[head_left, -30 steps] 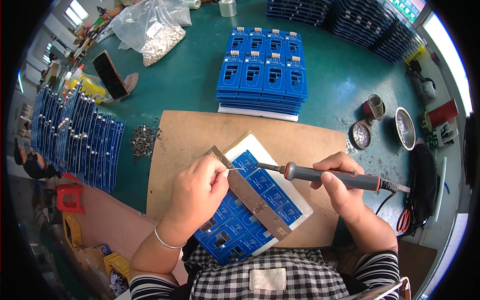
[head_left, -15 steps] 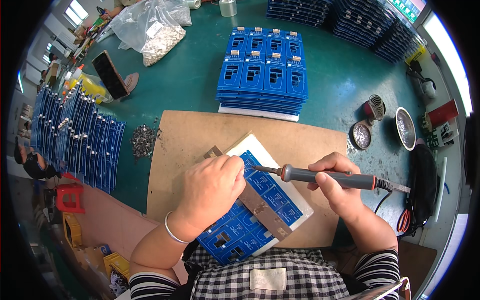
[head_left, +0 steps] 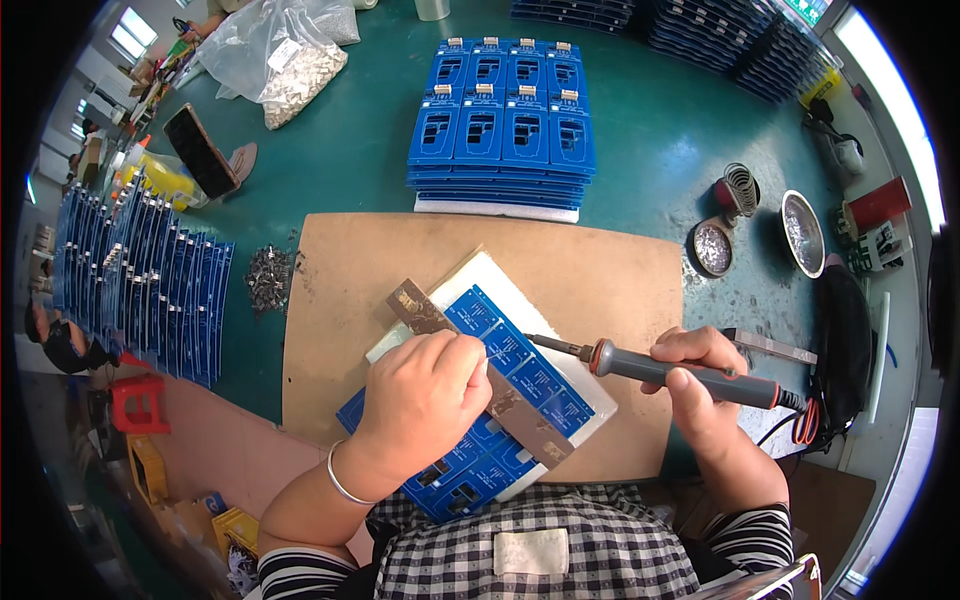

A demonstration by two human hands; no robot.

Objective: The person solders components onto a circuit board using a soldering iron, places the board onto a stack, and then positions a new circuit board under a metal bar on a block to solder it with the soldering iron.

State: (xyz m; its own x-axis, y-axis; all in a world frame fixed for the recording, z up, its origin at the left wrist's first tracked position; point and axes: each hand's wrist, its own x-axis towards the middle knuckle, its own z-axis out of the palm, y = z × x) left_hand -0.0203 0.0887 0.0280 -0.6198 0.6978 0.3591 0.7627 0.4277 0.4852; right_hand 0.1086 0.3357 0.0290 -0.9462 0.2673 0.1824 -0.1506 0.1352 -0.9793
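My right hand [head_left: 705,385] grips a grey soldering iron [head_left: 640,366] with orange trim. Its tip points left, at the right edge of the blue circuit board panel [head_left: 543,388]; whether it touches is unclear. Over the panel, my left hand [head_left: 428,395] is closed in a fist with thumb and forefinger together, wearing a bangle on the wrist. What it pinches, if anything, is hidden. A worn brown bar [head_left: 525,425] crosses the panel diagonally, partly beneath the left hand. Under the panel lies a white pad [head_left: 478,268].
A brown work board [head_left: 350,260] covers the green table. Beyond it stands a stack of blue panels [head_left: 500,130]; more panels [head_left: 150,280] stand upright at left. A pile of small dark parts [head_left: 269,278], a coil iron stand [head_left: 738,190] and a metal bowl [head_left: 803,233] flank it.
The soldering iron has drawn right, away from my left hand. My left hand has moved toward me over the panel, uncovering more of the bar and board. The whole view has shifted slightly.
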